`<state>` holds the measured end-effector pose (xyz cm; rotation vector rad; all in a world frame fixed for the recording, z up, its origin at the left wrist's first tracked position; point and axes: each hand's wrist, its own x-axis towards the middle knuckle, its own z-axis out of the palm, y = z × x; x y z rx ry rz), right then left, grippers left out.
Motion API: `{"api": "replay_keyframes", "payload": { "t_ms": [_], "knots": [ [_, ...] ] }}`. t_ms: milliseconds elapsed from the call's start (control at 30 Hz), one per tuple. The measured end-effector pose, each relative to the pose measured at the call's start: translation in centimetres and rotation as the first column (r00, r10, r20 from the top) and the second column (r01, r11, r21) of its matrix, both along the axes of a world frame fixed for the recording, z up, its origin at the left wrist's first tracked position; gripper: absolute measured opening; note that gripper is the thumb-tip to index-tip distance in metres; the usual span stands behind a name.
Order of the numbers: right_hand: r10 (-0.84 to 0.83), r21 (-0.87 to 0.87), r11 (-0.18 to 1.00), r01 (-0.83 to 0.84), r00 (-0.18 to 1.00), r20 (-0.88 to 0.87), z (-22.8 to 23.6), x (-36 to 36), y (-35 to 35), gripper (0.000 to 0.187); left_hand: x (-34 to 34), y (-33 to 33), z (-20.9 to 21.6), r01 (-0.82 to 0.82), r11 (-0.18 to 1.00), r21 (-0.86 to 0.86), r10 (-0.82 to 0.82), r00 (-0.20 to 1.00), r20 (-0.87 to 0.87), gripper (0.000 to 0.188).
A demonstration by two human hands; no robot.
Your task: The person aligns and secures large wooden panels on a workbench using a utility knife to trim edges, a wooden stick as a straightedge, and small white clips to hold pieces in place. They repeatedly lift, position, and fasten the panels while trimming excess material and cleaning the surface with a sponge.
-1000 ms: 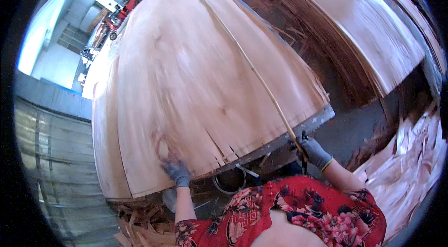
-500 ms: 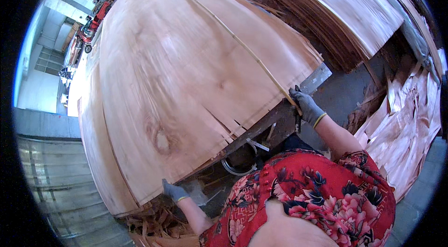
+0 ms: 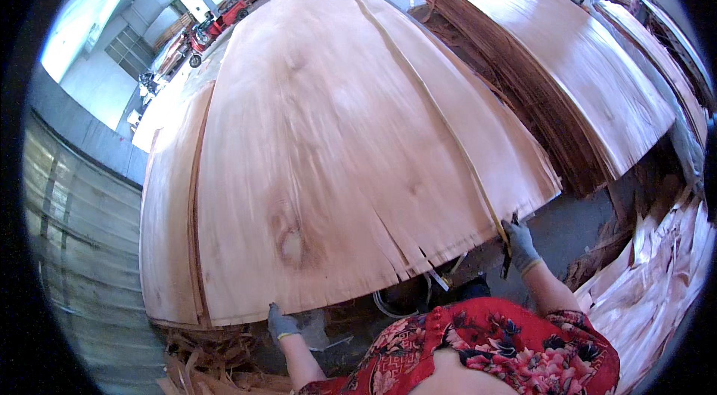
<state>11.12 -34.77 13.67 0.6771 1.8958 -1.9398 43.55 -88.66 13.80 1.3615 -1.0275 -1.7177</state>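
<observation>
A wide, pale wood veneer sheet (image 3: 343,171) lies on top of a stack, with a few splits and a knot near its front edge. My left hand (image 3: 284,323), in a grey glove, is closed on the front edge at the left. A long, thin, light-coloured stick (image 3: 433,107) runs lengthwise over the sheet to its far end. My right hand (image 3: 523,246), gloved too, is closed around the near end of this stick at the front right edge. A narrow dark object (image 3: 506,263) hangs below the right hand; its kind is unclear.
A tall veneer stack (image 3: 553,89) stands at the right. Crumpled veneer scraps (image 3: 650,298) lie at the near right, and brown scraps (image 3: 213,354) under the front left corner. A narrower veneer piece (image 3: 170,231) borders the sheet at left. A red vehicle (image 3: 216,25) stands far back.
My view has tilted up, showing more of the background. The sheet's front right corner now covers the grey table corner. The brown gap at the left looks wider. Both hands stay at the front edge.
</observation>
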Motion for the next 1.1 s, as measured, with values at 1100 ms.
{"api": "replay_keyframes", "payload": {
  "t_ms": [1100],
  "knots": [
    [-0.016,0.064,0.998,0.013,0.999,0.048,0.1,-1.3,-1.2,0.022,-3.1,-1.6,-2.5,0.073,0.996,-0.042,-0.071,0.997,0.041,0.033]
  ]
}}
